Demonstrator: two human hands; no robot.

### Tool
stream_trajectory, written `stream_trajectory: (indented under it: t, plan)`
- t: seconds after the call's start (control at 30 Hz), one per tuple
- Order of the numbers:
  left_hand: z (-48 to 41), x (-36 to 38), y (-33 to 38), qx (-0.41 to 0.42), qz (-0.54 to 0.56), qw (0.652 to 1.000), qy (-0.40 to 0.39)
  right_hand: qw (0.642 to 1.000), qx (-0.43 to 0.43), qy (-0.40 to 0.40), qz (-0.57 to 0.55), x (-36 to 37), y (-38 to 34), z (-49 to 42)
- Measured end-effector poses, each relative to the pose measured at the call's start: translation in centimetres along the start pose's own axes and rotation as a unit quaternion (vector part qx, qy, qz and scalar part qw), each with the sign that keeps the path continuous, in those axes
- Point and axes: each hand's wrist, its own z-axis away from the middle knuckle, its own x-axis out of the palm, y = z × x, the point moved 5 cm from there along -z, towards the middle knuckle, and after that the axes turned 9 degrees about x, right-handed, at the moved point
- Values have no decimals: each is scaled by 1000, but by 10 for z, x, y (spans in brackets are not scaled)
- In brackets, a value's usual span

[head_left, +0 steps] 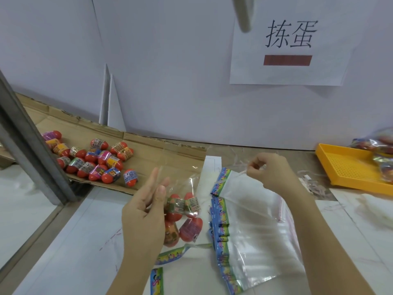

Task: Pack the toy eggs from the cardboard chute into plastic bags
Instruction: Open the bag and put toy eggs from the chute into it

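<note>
On the pale bench (74, 252), seen from the head view, a clear plastic bag (182, 211) holding four toy eggs sits just left of a fanned stack of empty bags (251, 226) with bright printed headers. The left grip (144, 211) is spread. Its fingers are straight and point up and away, laid against the left side of the filled bag, and the thumb lies along the bag's upper part. The bag's open top rises loosely past the fingertips.

The right grip (270, 171) is curled above the far end of the empty stack. Its fingertips are pressed together on a thin strip (244, 171). Whether that strip is joined to the topmost empty bag cannot be told.

To the left, the cardboard chute (148, 150) slopes along the wall and carries a cluster of loose toy eggs (93, 162), red with coloured wrappers. One egg lies a little apart at the near edge. A grey metal post (27, 141) crosses in front of the chute's left end.

At far right, a yellow perforated tray (344, 167) holds packed bags (380, 150). Pale scraps (312, 184) lie on the bench between the tray and the right grip. A paper sign (289, 45) with two large characters and a red bar hangs on the white wall above.
</note>
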Motion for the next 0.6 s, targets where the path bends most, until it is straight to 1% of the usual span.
stream_trajectory:
  t: [0.03,0.1,0.13,0.2,0.27,0.33,0.37,0.43,0.47,0.5,0.53,0.57,0.6]
  plan:
    - [-2,-3,-2,-7,7,1000,9,1000,23,12,7,1,6,-1]
    - [-5,-8,-4,-20,22,999,27,994,79,25,74,-1,19,-5]
    - [-5,-10,-5,-23,26,999,34,988,104,13,117,-1,25,-6]
    - [-6,-11,-5,-27,30,998,38,977,130,-45,163,1,34,-8]
    - [-5,-10,-6,-32,34,998,36,972,144,-109,150,-2,38,-8]
    - [-5,-8,-6,-33,36,998,32,967,153,-135,150,-12,37,-6]
    - [-4,-8,-6,-33,38,998,30,965,151,-133,168,-18,36,-5]
    - [-4,-6,-4,-34,41,998,26,968,114,-85,205,-35,30,-6]
    - [-4,-6,-3,-34,44,998,26,979,86,-55,178,-42,24,-6]
    - [-3,-5,-2,-33,49,998,29,992,63,-40,102,-49,17,-4]
    - [-3,-5,0,-30,56,997,35,998,48,-44,-16,-52,7,0]
    - [-2,-5,2,-24,62,997,43,987,42,-65,-142,-53,-5,7]
    - [-1,-5,4,-16,63,997,52,963,38,-96,-247,-51,-19,14]
